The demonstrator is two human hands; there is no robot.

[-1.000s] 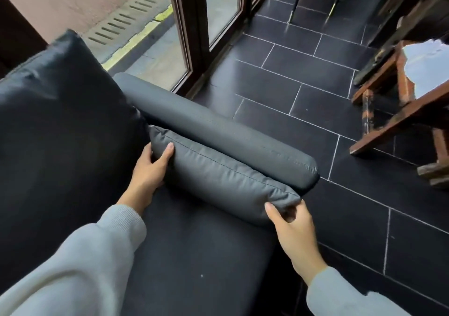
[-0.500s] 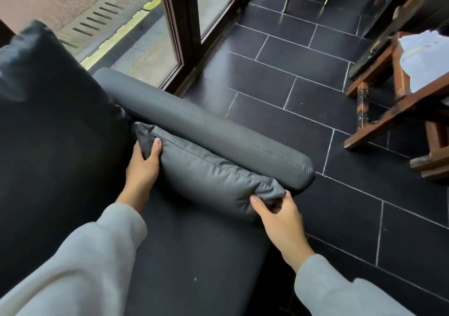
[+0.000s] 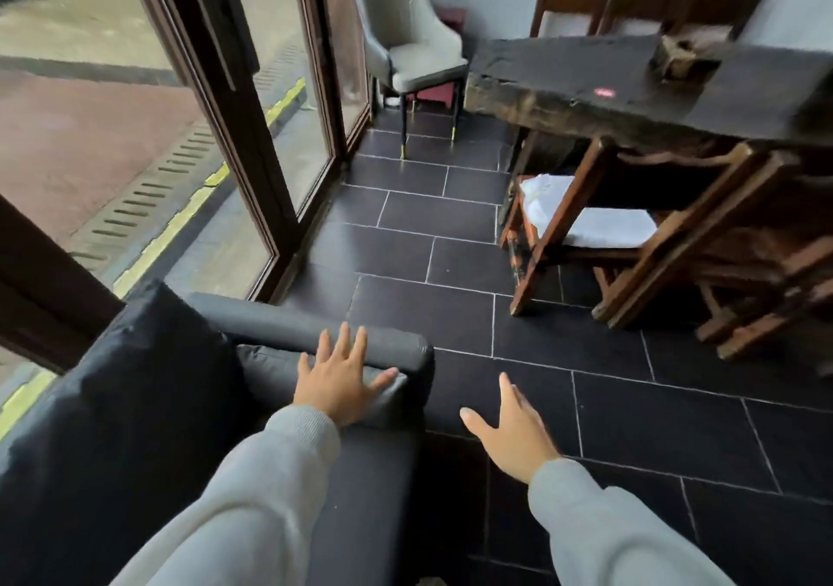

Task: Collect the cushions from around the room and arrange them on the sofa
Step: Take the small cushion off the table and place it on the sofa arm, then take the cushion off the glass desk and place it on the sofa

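A small grey cushion leans against the sofa's grey armrest on the dark seat. My left hand lies flat on that cushion with fingers spread, holding nothing. My right hand hovers open over the dark tiled floor, just right of the sofa's end. A big black back cushion stands at the left of the sofa. A white seat pad lies on a wooden chair under the table.
Glass doors with dark frames run along the left. A grey upholstered chair stands at the far wall. A dark wooden table with wooden chairs fills the right side. Black floor tiles lie between.
Both hands have let go of the grey cushion. The left now rests flat on it; the right has drawn away over the floor. My view has lifted toward the room.
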